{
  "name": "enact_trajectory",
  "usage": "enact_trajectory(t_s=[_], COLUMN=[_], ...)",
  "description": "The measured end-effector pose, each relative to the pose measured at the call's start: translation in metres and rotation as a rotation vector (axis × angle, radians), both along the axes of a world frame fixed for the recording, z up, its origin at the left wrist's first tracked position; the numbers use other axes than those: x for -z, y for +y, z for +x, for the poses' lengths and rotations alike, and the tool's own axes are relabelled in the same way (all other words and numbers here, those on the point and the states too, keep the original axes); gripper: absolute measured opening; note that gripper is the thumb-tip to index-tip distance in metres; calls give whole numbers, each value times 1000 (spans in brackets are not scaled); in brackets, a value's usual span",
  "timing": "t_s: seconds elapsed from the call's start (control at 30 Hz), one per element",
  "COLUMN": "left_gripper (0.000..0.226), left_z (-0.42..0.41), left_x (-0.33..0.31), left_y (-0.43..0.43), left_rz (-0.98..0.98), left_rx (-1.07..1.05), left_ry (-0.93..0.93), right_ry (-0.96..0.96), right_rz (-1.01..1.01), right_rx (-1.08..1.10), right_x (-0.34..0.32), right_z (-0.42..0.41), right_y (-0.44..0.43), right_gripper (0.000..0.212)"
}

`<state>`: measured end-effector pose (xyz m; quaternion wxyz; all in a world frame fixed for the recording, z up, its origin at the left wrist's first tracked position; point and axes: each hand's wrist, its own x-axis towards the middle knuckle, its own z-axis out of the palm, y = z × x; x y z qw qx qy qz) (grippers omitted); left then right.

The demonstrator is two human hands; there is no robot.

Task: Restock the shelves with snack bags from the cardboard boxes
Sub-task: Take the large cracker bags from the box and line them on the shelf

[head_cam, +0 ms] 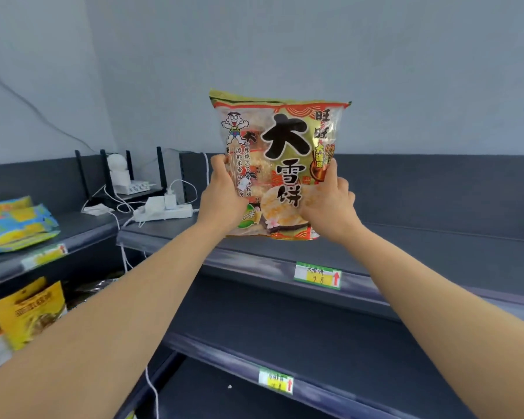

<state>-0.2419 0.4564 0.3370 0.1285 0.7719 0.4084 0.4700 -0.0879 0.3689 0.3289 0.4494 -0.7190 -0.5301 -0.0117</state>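
Head view: dark grey shelving unit, top shelf [436, 246] bare on the right half; its front edge carries a green-bordered price tag [317, 275] with handwritten "大雪饼" and "9 8" plus a red up arrow. Lower shelf [285, 367] has a similar tag [276, 381] on its front edge, writing too blurred to read.

Snack bag [280, 164] held upright above the top shelf near its front edge, bottom seam just over the shelf surface; can't tell if it touches. Print: big black "大雪饼", "旺旺" at top right, cartoon boy mascot at top left, rice crackers visible through the clear panel.

Left hand [224, 195] clamps the bag's lower left edge, fingers curled round it. Right hand [330, 201] clamps the lower right edge, thumb on the front face.

Adjacent shelf on the left: blue-yellow bags [15, 225] lying flat at its front edge, yellow pouch [28, 313] standing one level down. Back left corner: white power strip [164, 211] with plugged chargers and a router [121, 176] with black antennas.
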Motion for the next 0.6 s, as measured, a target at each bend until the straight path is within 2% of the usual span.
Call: enact_trajectory(t_s=[0.43, 0.6], left_gripper=[63, 62], left_z=[-2, 8], left_x=[17, 40], left_y=[196, 263], left_rz=[-71, -93], left_rx=[196, 178], left_ry=[94, 104], right_ry=[57, 64], right_rz=[-50, -96], right_rx=[156, 179], right_x=[24, 42], right_z=[-20, -13], right_y=[163, 219], right_gripper=[89, 92])
